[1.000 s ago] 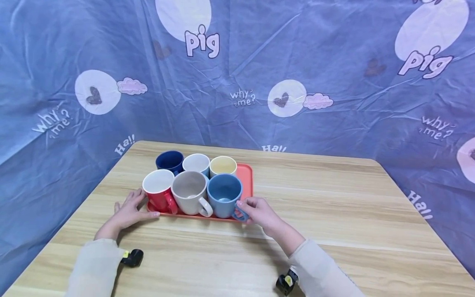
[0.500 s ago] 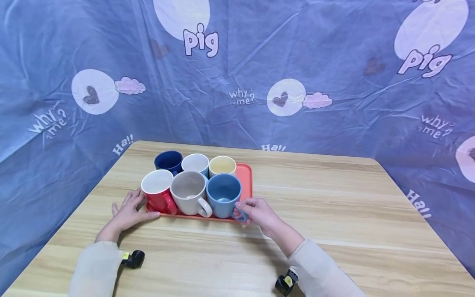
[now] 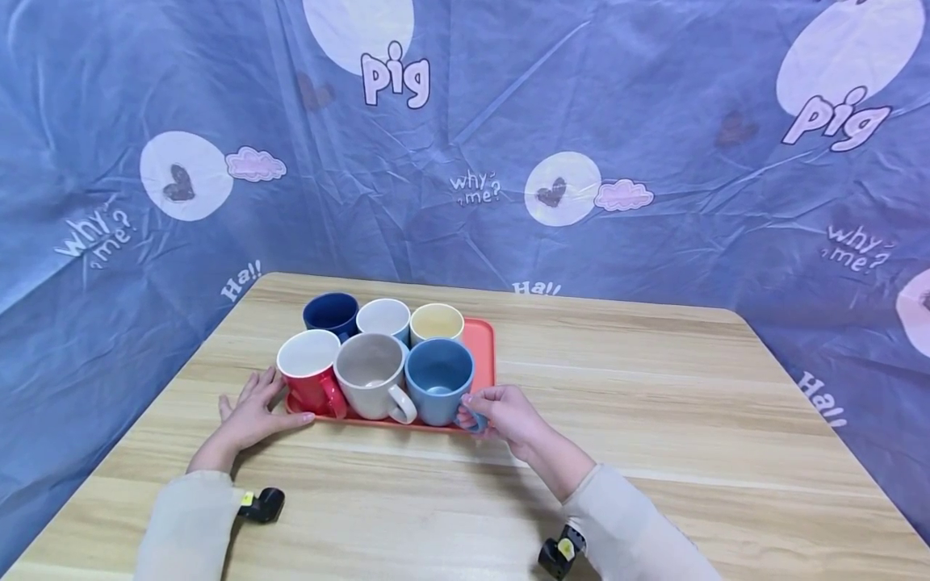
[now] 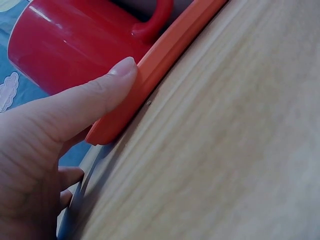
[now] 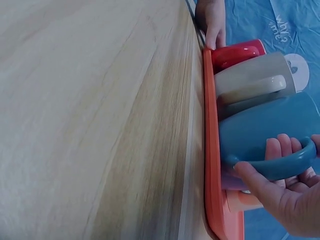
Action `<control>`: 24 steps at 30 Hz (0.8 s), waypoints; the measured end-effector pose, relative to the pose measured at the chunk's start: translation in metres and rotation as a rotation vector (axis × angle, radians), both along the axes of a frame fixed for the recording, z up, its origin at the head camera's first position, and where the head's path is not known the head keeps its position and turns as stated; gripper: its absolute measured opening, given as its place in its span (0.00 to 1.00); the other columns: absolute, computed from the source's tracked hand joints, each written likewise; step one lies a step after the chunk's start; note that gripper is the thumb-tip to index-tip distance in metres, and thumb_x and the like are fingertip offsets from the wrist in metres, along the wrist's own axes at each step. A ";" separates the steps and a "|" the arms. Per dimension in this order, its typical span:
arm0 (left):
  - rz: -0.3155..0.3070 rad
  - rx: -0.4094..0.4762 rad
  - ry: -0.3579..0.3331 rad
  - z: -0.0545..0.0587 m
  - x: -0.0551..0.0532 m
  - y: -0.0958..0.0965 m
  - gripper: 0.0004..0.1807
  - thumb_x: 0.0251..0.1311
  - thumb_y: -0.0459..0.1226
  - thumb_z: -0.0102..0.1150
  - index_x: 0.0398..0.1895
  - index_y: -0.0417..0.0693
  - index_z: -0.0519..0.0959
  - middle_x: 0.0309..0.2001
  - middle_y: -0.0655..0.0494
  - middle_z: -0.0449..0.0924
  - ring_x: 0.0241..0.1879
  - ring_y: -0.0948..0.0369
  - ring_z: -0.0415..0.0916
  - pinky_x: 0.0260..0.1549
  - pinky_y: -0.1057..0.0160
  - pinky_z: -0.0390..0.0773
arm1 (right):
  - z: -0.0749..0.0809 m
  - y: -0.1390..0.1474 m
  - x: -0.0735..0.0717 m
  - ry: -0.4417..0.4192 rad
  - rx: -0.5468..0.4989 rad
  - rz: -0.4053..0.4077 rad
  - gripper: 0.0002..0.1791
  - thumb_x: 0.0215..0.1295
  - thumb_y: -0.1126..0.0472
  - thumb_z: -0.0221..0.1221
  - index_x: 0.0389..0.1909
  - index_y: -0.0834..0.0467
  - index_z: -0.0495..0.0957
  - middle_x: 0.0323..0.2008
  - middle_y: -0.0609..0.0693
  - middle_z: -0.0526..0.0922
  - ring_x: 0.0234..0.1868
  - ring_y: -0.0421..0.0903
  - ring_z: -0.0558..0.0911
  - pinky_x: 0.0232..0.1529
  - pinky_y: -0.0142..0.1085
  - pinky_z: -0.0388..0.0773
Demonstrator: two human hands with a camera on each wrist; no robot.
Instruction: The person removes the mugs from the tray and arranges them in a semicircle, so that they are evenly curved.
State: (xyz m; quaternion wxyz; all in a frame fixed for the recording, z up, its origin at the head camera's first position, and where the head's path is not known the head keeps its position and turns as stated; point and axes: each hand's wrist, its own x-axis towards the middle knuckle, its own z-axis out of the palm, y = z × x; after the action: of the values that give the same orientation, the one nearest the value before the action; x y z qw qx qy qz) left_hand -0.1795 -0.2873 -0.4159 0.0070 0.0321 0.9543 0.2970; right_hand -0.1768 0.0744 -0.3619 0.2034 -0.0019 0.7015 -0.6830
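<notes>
At the right front of a red-orange tray (image 3: 483, 347) stands a blue mug (image 3: 436, 405), and my right hand (image 3: 514, 421) grips its handle (image 5: 282, 167) with fingers passed through the loop. A red mug (image 3: 308, 393) with a white inside occupies the left front corner. My left hand (image 3: 250, 418) spreads around that corner, its thumb (image 4: 102, 95) touching the tray's front rim and its other fingers along the left side. Between these two mugs is a light grey mug (image 3: 370, 391), its handle towards me.
Behind them on the tray stand a navy mug (image 3: 332, 313), a mug with a white inside (image 3: 385, 315) and a pale yellow mug (image 3: 437, 321). The wooden table (image 3: 654, 387) extends to the right and front. A blue printed cloth (image 3: 479, 129) hangs behind it.
</notes>
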 end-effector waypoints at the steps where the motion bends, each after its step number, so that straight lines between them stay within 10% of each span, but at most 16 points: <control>1: 0.001 0.000 0.001 0.000 0.000 0.000 0.52 0.39 0.58 0.60 0.62 0.35 0.53 0.63 0.33 0.40 0.60 0.36 0.28 0.43 0.35 0.17 | 0.001 0.000 0.000 -0.001 0.002 -0.003 0.08 0.57 0.67 0.52 0.28 0.70 0.74 0.22 0.53 0.79 0.26 0.44 0.79 0.35 0.46 0.74; 24: 0.005 0.007 -0.010 0.000 0.000 0.001 0.52 0.39 0.58 0.60 0.62 0.35 0.52 0.63 0.33 0.40 0.60 0.37 0.27 0.43 0.35 0.17 | 0.007 -0.004 0.005 -0.067 -0.092 -0.091 0.08 0.56 0.71 0.52 0.32 0.74 0.72 0.20 0.53 0.77 0.22 0.43 0.77 0.36 0.43 0.74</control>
State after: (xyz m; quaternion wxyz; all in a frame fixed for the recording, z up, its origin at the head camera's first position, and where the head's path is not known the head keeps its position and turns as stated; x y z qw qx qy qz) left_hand -0.1798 -0.2868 -0.4161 0.0108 0.0284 0.9533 0.3005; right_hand -0.1717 0.0700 -0.3549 0.1952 0.0437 0.6614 -0.7229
